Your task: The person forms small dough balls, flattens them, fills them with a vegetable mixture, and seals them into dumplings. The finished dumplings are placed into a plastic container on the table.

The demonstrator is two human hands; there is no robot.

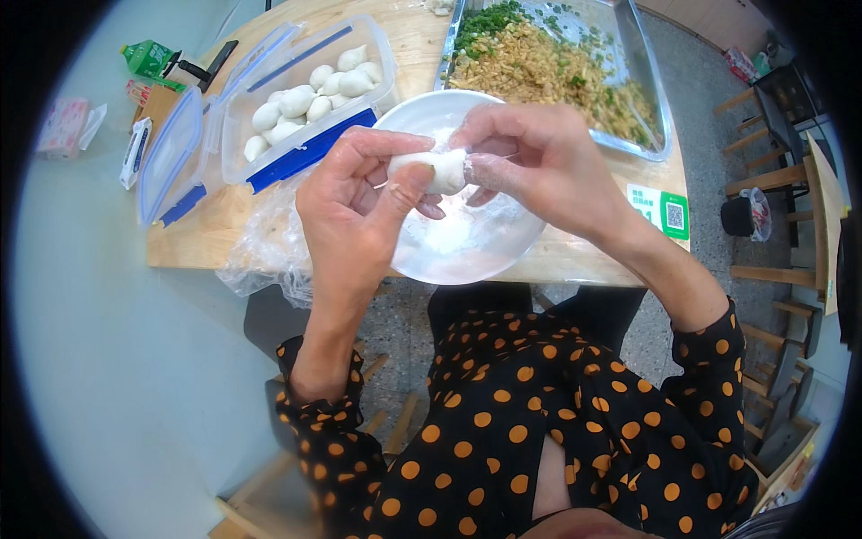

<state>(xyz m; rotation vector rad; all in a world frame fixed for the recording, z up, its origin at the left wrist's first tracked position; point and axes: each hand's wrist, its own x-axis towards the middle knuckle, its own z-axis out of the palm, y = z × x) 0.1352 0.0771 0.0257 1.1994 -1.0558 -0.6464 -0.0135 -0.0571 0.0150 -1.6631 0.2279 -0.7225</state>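
Both my hands are dusted with white flour and work on one white filled dumpling [440, 171] above a white bowl [485, 247]. My left hand [359, 180] wraps round the dumpling's body, thumb in front. At its right end, my right hand [530, 157] pinches the dough between thumb and fingers. Loose white flour [449, 232] lies in the bowl beneath. To the left, several smooth white dumplings [319, 94] rest in a clear plastic box [382, 54] with blue clips. Chopped filling [548, 76] with green onion fills part of a metal tray [660, 108] at the back right.
A crumpled plastic bag [269, 251] hangs over the near edge of the wooden table [611, 256]. The box's hinged lid [171, 153] lies open on the left. A green card [660, 211] sits at the right corner. Wooden stools [763, 180] and a bin [738, 216] stand farther right.
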